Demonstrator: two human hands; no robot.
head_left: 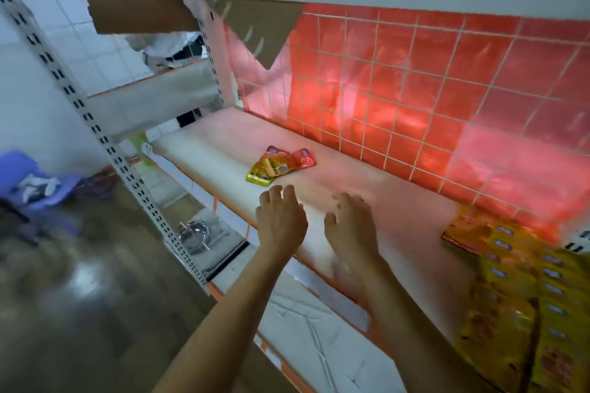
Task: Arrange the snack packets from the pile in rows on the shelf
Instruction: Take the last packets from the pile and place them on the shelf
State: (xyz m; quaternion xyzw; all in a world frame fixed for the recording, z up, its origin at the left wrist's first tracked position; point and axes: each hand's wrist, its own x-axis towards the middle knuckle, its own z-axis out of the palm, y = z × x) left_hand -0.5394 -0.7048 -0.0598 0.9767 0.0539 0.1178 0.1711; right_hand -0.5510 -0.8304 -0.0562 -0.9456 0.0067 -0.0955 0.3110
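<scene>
Both hands are hovering over the near edge of the shelf [223, 150], left hand [281, 220] and right hand [349, 226] both loose-fingered and holding nothing. Two snack packets [277, 166] are lying just beyond them, and the yellow pile [517, 290] is sitting on the right.

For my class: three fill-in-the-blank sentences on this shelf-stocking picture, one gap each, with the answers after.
1. The left hand and right hand hold ____.
2. The pile of packets lies at the ____ end of the shelf.
3. Behind the wire grid, the backing is coloured ____.
Answers: nothing; right; red.
</scene>
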